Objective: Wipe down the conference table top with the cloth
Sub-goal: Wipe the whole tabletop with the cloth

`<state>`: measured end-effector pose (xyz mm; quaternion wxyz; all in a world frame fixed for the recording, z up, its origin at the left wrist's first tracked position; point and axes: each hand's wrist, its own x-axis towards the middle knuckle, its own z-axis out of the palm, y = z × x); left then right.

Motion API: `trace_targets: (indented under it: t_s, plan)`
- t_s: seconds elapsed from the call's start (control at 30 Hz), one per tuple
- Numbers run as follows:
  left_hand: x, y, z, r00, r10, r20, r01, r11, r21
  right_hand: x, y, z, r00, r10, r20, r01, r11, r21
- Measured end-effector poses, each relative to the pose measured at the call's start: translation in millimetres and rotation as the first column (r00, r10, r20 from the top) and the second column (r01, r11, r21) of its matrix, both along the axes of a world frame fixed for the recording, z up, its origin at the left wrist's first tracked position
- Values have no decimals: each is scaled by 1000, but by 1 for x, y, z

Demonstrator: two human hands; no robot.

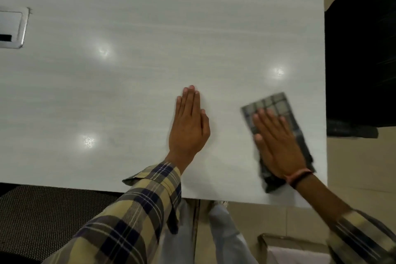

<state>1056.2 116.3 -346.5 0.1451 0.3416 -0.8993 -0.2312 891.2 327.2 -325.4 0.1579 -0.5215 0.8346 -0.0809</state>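
Head view, from the conference table (150,28) near edge outward: right hand (278,143) pressing flat, fingers straight, on the checked grey cloth (276,103) by that table's right edge — left hand (188,126) lying flat on bare top just beside, holding nothing — metal cable hatch (12,28) sitting far left.

The table top (150,28) is a smooth, pale laminate with faint streaked grain, glossy enough to mirror ceiling lights. At nine o'clock a cable hatch (12,28) shows brushed metal. The cloth (276,103) at four o'clock is soft woven check (blurred). The chair seat (42,216) at seven o'clock is coarse mesh.
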Motion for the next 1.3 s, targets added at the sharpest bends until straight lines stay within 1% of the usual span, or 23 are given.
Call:
trace_targets:
  t_s: [0.07,0.17,0.23,0.27,0.3,0.37,0.43,0.47,0.53,0.57,0.63,0.7,0.8,0.83,0.87,1.0,1.03,1.07,1.1,1.13,1.17,1.23,1.3]
  plan:
    - [-1,0,-2,1000,-7,-4,7,1000,-3,-32,2,0,990,-140,-15,140,990,-3]
    - [0,-2,-5,1000,-14,-19,13,1000,-22,-67,-55,-4,938,-343,-48,342,939,-16]
    - [1,-1,-4,999,-23,-47,23,1000,-2,-65,-99,-7,908,-415,-58,415,910,-1]
    - [1,-1,-1,996,-21,-85,24,999,34,-55,-115,-9,913,-404,-63,405,914,1]
    - [0,-1,2,990,6,-144,7,996,93,-40,-128,-9,928,-368,-65,368,930,-3]
    - [0,-5,14,954,125,-273,-56,968,245,1,-137,-8,970,-231,-78,232,973,-5]
    - [10,-16,27,907,198,-372,-79,947,312,53,-122,-6,993,-85,-79,86,996,18]
    - [22,-30,32,892,193,-409,-76,955,285,83,-114,-5,997,-27,-69,29,999,21]
    - [52,-68,38,881,156,-446,-95,983,156,147,-97,-2,992,118,-41,-117,993,14]
    - [70,-93,40,880,158,-448,-130,987,93,179,-94,0,974,225,-20,-225,974,7]
    - [106,-143,45,865,222,-450,-236,971,24,229,-103,2,900,434,23,-433,900,-38]
    - [139,-188,52,835,313,-454,-346,938,11,251,-141,2,808,588,42,-585,808,-74]
    - [183,-231,61,807,421,-414,-442,896,50,247,-227,-6,638,769,42,-762,639,-108]
    - [199,-242,63,803,448,-392,-461,885,67,243,-263,-11,612,791,14,-786,610,-99]
    - [212,-248,64,805,464,-370,-471,879,77,234,-298,-13,625,780,-25,-778,621,-91]
    - [259,-263,67,862,462,-207,-460,886,59,210,-410,-3,829,549,-111,-555,831,-41]
    - [273,-267,67,876,455,-159,-455,890,38,216,-424,-3,853,508,-122,-514,858,-25]
    - [289,-273,66,882,455,-119,-458,889,7,232,-433,-3,856,502,-122,-508,861,-21]
    - [304,-279,65,883,460,-94,-464,885,-26,252,-434,-2,837,534,-122,-541,840,-31]
    - [316,-283,63,881,467,-81,-471,881,-48,275,-428,-2,788,604,-120,-613,789,-51]
    - [326,-287,61,876,477,-72,-481,875,-53,299,-417,-4,708,697,-114,-705,706,-66]
    - [339,-292,59,864,500,-48,-502,864,-40,337,-397,-6,507,858,-77,-862,502,-74]
    - [349,-297,58,857,515,-26,-516,856,-26,344,-405,-4,344,938,-40,-938,341,-63]
